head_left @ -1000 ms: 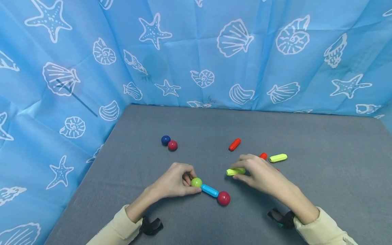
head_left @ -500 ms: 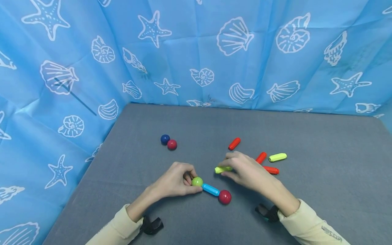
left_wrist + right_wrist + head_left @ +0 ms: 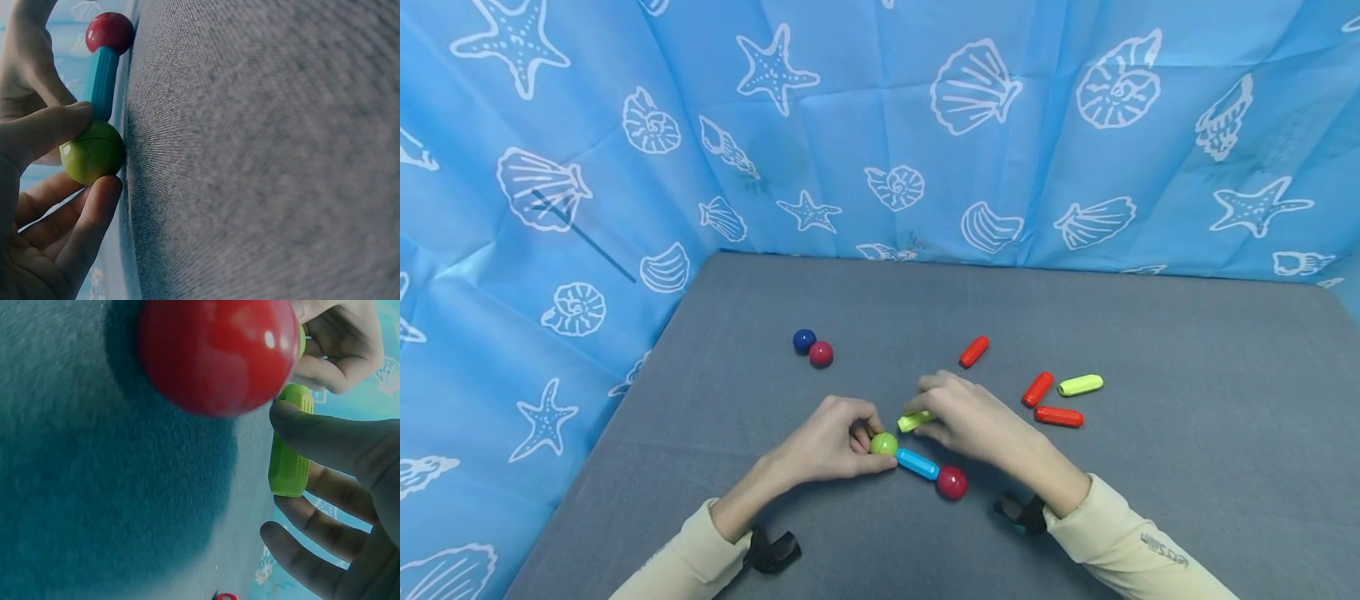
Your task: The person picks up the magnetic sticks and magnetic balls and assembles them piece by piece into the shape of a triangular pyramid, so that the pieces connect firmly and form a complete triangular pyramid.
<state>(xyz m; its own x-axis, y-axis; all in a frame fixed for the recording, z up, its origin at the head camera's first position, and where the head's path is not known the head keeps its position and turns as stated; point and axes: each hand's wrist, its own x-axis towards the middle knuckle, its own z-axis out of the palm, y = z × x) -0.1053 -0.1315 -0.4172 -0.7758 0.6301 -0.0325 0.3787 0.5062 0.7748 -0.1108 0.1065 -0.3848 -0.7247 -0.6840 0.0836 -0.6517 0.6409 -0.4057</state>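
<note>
My left hand [image 3: 831, 442] pinches a green ball [image 3: 884, 445] between thumb and fingers, low over the table. A blue rod [image 3: 917, 464] joins that ball to a red ball [image 3: 952, 482], and the left wrist view shows all of these in one line. My right hand [image 3: 962, 417] holds a yellow-green rod [image 3: 916, 420] by thumb and fingers. One end of this rod points toward the green ball, just behind it and to the right. In the right wrist view the thumb lies along the yellow-green rod [image 3: 290, 456], and the red ball [image 3: 219, 356] looms close.
A dark blue ball [image 3: 804, 341] and another red ball [image 3: 821, 354] sit side by side at the back left. Right of my right hand lie red rods [image 3: 1059, 417] and a second yellow-green rod [image 3: 1081, 385]. A blue shell-print curtain [image 3: 880, 125] borders the grey table [image 3: 1187, 417].
My right hand has carried the yellow-green rod leftward to beside the green ball, uncovering the red rods on the right. The left hand and its joined pieces have hardly moved.
</note>
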